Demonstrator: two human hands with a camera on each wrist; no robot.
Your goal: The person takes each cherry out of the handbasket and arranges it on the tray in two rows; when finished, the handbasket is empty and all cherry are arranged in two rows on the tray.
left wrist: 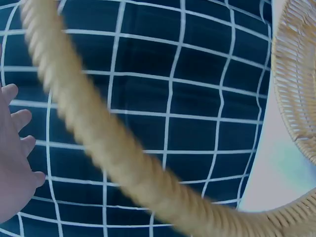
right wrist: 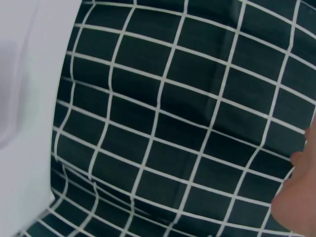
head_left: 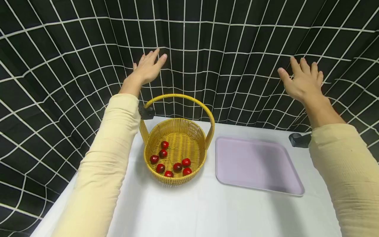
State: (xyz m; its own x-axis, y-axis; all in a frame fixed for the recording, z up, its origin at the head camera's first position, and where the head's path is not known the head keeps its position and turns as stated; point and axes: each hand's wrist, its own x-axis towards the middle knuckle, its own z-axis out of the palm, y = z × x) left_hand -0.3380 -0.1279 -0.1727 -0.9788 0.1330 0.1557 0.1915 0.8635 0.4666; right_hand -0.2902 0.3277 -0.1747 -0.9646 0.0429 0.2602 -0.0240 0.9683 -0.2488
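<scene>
My left hand (head_left: 147, 68) is raised with spread, straight fingers, above and behind the yellow wicker basket (head_left: 204, 158). Nothing is in it. The basket's tall arched handle (head_left: 180, 95) rises close to the left wrist and crosses the left wrist view in front of the camera. Several dark red cherries (head_left: 177, 167) lie on the basket's floor, mostly toward its near side. Held up past the far right of the table, my right hand (head_left: 304, 80) has its fingers apart and is also free of any object. A flat lilac tray (head_left: 254, 164) lies nearest to it, bare.
A white cloth covers the table (head_left: 189, 210) under the basket and tray. Close behind its far edge hangs a black curtain (head_left: 237, 59) with a white grid, which also runs along both sides. Black wrist cameras (head_left: 299, 140) sit at each cuff.
</scene>
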